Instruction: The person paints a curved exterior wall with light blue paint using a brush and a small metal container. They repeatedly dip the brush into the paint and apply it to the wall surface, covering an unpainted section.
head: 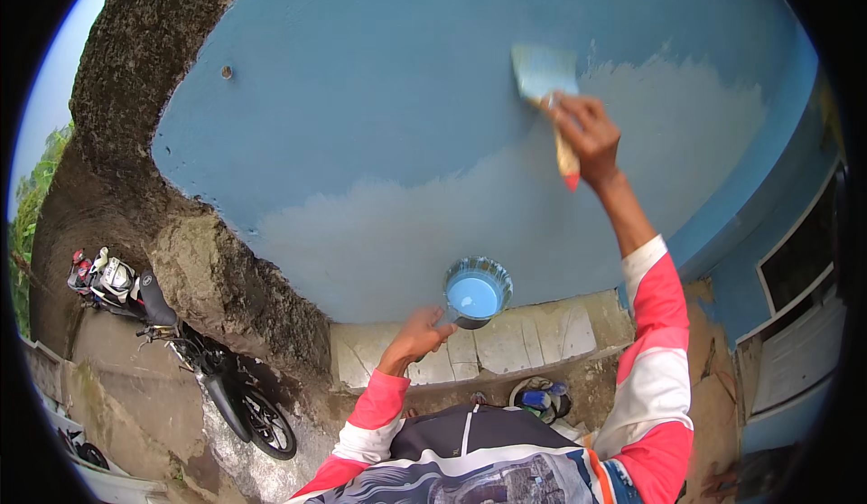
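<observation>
My right hand (pixel 588 135) grips the wooden handle of a wide paintbrush (pixel 545 74), its handle end red. The bristles, slightly blurred and coated in light blue, are at the wall (pixel 379 124), by the border between darker blue paint and a paler grey-blue area. Lower down, my left hand (pixel 416 338) holds a small paint pot (pixel 477 290) by its handle. Light blue paint lies inside the pot, and its inner wall is streaked with paint.
A tiled ledge (pixel 501 345) runs along the wall's foot. Below it stands a bucket (pixel 540 399) with blue items inside. Rough rock (pixel 217 280) borders the wall at left, beside parked motorcycles (pixel 230 382). A window (pixel 802 260) and a light door (pixel 796 362) are at right.
</observation>
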`<act>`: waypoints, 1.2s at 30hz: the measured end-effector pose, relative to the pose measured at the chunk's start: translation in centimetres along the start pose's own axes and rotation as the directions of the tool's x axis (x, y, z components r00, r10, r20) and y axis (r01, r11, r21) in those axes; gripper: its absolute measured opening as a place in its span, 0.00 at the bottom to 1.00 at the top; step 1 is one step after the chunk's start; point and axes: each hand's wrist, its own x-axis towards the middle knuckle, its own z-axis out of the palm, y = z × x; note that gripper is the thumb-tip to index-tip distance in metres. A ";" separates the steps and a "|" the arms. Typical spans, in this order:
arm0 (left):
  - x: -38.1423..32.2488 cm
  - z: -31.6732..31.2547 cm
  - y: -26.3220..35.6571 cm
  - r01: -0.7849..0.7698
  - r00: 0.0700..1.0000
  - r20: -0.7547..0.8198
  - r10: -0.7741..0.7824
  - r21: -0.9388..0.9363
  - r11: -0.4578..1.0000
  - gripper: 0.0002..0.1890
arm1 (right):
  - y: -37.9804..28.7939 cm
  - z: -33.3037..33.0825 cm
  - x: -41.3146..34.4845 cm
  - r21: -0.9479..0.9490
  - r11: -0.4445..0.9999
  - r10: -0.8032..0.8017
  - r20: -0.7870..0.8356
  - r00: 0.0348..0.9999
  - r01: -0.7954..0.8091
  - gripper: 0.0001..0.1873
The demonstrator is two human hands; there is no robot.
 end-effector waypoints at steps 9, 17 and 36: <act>0.1 1.8 1.6 0.082 0.992 0.099 -0.084 0.025 0.996 0.30 | 3.1 -1.1 -3.6 0.355 0.906 0.045 0.461 0.886 -0.231 0.17; 1.0 3.9 1.4 0.058 0.993 0.098 -0.059 0.008 0.998 0.28 | 5.1 -1.9 -0.4 -0.048 0.996 0.074 -0.094 0.993 -0.079 0.21; 0.8 5.8 4.1 0.028 1.000 -0.005 -0.027 0.035 0.999 0.18 | 7.7 -2.0 -0.6 -0.061 0.991 0.114 -0.097 0.989 -0.120 0.26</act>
